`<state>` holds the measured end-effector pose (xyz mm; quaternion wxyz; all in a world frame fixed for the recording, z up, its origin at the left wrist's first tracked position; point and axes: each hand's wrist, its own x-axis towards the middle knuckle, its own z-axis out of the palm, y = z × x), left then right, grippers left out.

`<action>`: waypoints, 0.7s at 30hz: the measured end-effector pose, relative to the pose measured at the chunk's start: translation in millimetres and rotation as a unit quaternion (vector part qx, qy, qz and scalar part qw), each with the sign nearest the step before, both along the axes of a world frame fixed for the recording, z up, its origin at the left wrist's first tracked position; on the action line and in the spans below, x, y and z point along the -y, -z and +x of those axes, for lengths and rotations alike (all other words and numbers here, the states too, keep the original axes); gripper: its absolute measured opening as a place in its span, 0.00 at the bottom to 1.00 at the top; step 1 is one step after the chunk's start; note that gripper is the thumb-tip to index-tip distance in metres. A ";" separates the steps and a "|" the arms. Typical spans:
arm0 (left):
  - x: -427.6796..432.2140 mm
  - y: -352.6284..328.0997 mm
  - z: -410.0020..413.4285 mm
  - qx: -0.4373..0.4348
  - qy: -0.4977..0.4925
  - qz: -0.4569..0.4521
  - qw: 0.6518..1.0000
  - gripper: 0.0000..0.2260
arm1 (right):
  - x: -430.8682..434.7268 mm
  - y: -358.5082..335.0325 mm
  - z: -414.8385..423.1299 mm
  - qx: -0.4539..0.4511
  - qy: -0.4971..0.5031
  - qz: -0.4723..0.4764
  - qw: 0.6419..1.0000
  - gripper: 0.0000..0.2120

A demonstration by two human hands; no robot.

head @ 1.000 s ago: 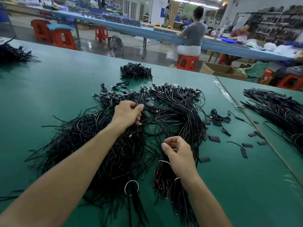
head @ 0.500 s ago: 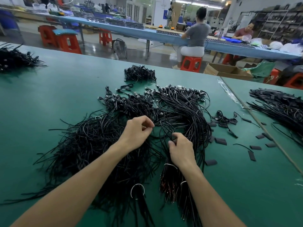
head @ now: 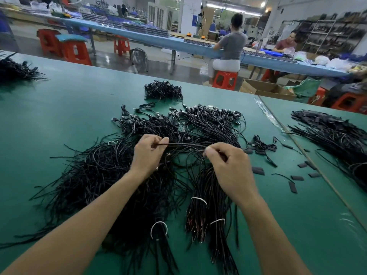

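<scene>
My left hand [head: 148, 155] and right hand [head: 230, 169] pinch one cable [head: 184, 144]; few bundles [head: 198, 209] banded, the big heap [head: 95, 175] lies loose

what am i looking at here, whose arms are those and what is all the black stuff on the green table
There is no machine here. The picture comes from a camera worn on a person's head, looking forward and down, so the two bare arms are that person's own. The left hand and right hand each pinch a thin black cable, stretched between them above the pile. On the green table lies a big loose heap of black cables, with tied bundles nearer the person. To the right lie scattered short black sleeve pieces, and a smaller heap sits farther back. Behind, other people sit at a long blue bench.
</scene>
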<state>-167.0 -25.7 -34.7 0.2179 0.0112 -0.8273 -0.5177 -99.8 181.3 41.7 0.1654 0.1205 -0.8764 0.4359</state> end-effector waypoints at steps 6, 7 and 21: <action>35.2 -20.6 25.7 -0.157 -0.059 0.031 0.985 0.20 | -65.4 42.6 -23.6 0.074 0.258 0.125 0.955 0.14; 36.8 -24.7 31.7 -0.183 -0.055 0.024 0.981 0.20 | -75.4 49.0 -24.6 0.102 0.277 0.143 0.945 0.15; -9.6 -31.8 59.3 -0.028 0.136 -0.437 0.889 0.19 | 12.5 27.5 10.6 0.049 -0.122 0.128 0.983 0.26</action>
